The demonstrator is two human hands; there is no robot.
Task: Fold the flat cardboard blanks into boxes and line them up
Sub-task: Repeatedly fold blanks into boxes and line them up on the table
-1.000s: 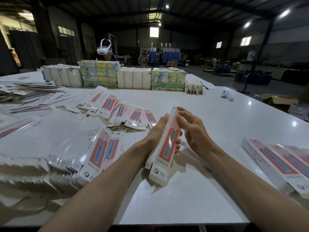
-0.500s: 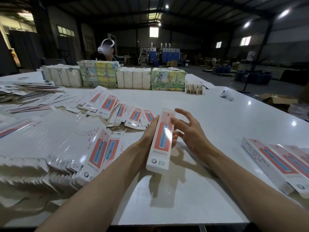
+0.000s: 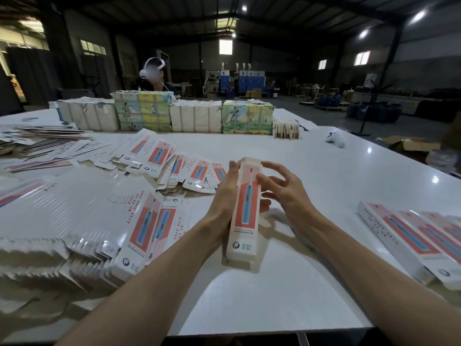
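A: Where do we find the box (image 3: 245, 211)?

B: In front of us, between both hands, over the white table (image 3: 324, 176). It is long and narrow and already squared up. Its printed red-and-blue face is turned to us, its far end tilts away and its near end sits low by the tabletop.

A: And how are we holding it?

B: Our left hand (image 3: 223, 196) wraps it from the left. The thumb lies along the left edge and the fingers come round behind, showing past the right side. Our right hand (image 3: 287, 193) is at the upper right of the box with fingers bent and spread, the tips at the top edge and the front face. From this angle we cannot tell whether they pinch the card or only touch it.

A: What lies around us?

B: To our left the flat blanks (image 3: 139, 233) lie in a fanned, overlapping pile that reaches the near edge. More blanks are scattered farther back. To our right the finished boxes (image 3: 411, 243) lie side by side, touching, well apart from the box in our hands.

A: And beyond?

B: Wrapped bundles (image 3: 197, 118) stand in a row along the far side of the table. Behind them is a person (image 3: 153, 73) wearing a white headset. A small white object (image 3: 335, 141) rests on the far right of the table, and an open carton (image 3: 409, 144) sits on the floor past it.
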